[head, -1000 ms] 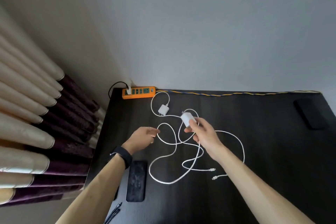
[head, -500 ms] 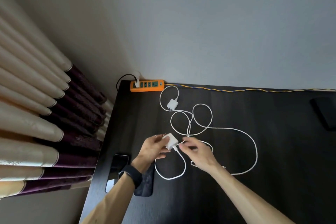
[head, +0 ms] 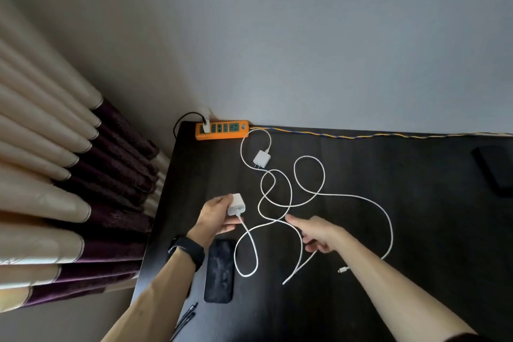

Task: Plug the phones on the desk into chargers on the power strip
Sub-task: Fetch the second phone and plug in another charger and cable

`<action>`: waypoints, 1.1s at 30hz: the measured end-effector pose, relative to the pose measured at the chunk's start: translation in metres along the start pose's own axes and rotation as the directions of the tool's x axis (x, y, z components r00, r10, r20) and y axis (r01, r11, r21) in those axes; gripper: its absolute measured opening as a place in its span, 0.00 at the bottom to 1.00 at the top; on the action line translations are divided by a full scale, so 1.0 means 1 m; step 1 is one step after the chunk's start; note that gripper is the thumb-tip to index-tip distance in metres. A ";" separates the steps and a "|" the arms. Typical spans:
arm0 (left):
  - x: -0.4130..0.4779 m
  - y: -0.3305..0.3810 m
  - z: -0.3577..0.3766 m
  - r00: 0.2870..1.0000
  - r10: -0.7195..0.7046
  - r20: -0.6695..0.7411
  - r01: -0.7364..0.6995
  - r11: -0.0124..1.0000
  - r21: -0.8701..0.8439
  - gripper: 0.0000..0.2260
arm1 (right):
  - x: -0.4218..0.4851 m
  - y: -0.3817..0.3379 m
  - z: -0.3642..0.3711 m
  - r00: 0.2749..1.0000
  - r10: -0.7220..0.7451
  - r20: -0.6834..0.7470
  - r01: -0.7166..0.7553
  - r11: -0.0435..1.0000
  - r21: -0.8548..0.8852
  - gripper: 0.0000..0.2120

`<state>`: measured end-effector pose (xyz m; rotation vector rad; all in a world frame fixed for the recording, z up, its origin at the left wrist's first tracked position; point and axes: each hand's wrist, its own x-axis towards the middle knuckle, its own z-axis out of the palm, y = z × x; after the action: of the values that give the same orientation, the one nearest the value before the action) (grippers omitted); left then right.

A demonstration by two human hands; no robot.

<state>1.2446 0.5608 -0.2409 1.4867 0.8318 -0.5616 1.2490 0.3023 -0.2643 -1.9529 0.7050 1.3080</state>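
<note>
Both arms of the person reach forward, bare to the elbow. The left forearm [head: 155, 300] runs up from the lower edge, angled slightly right, and carries a dark wristband [head: 186, 254] at the wrist. The left hand [head: 215, 218] is turned thumb-side up, with fingers and thumb curled round a white charger [head: 236, 204]. A ring [head: 218, 198] sits on one finger. The right forearm [head: 388, 291] enters from the lower right and angles up and left. The right hand [head: 319, 233] is palm down. Its index finger [head: 294, 220] is extended and points left. The remaining fingers are curled under. A white cable [head: 301, 266] emerges beneath them; whether they grip it cannot be determined. The two hands are apart.
</note>
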 end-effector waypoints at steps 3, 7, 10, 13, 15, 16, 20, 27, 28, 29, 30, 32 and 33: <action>0.001 -0.006 0.000 1.000 -0.007 0.003 0.007 1.000 0.023 0.08 | 0.007 0.019 0.055 0.993 -0.040 0.110 0.046 0.998 -0.052 0.22; -0.001 -0.005 -0.004 0.999 -0.007 0.035 0.005 0.999 0.052 0.11 | 0.009 0.006 0.051 0.986 -0.162 -0.050 0.168 0.967 0.190 0.09; -0.002 0.001 -0.007 0.999 -0.005 0.041 0.004 0.999 0.040 0.11 | -0.005 -0.035 -0.025 0.847 -0.282 -0.450 0.342 0.938 0.056 0.07; -0.001 0.013 -0.001 0.999 -0.010 0.050 0.008 1.000 0.028 0.10 | -0.029 -0.072 -0.105 0.640 -0.378 -0.669 0.429 0.898 -0.098 0.07; 0.000 0.025 0.008 0.998 0.000 0.068 -0.001 1.000 0.014 0.10 | -0.046 -0.089 -0.143 0.488 -0.429 -0.760 0.427 0.877 -0.221 0.09; 0.001 0.030 0.012 0.997 0.000 0.073 -0.001 1.000 0.009 0.10 | -0.050 -0.095 -0.155 0.414 -0.448 -0.793 0.429 0.864 -0.264 0.10; 0.006 0.052 0.020 0.996 0.033 0.077 -0.038 0.997 0.061 0.12 | -0.046 -0.103 -0.176 0.204 -0.499 -0.842 0.515 0.787 -0.341 0.12; 0.025 0.078 0.010 0.990 0.138 0.041 -0.144 0.948 0.285 0.22 | 0.008 -0.071 -0.118 0.489 -0.570 -0.661 0.411 0.818 -0.401 0.25; 0.030 0.080 0.006 0.988 0.149 0.029 -0.151 0.938 0.311 0.23 | 0.016 -0.069 -0.102 0.498 -0.588 -0.637 0.412 0.807 -0.423 0.25; 0.036 0.081 0.002 0.988 0.156 0.019 -0.153 0.931 0.330 0.24 | 0.024 -0.069 -0.085 0.510 -0.609 -0.607 0.410 0.793 -0.450 0.25; 0.041 0.081 -0.003 0.988 0.154 0.012 -0.149 0.929 0.338 0.24 | 0.032 -0.072 -0.069 0.522 -0.634 -0.571 0.406 0.773 -0.487 0.25; 0.048 0.081 -0.013 0.988 0.155 0.001 -0.147 0.931 0.335 0.26 | 0.045 -0.084 -0.039 0.521 -0.709 -0.475 0.412 0.696 -0.588 0.27; 0.053 0.080 -0.017 0.986 0.164 -0.010 -0.151 0.929 0.337 0.27 | 0.052 -0.092 -0.024 0.509 -0.755 -0.414 0.419 0.638 -0.646 0.27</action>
<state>1.3371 0.5897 -0.2294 1.8634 0.6588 -0.5749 1.3493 0.3379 -0.2849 -2.7546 -0.1139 0.2922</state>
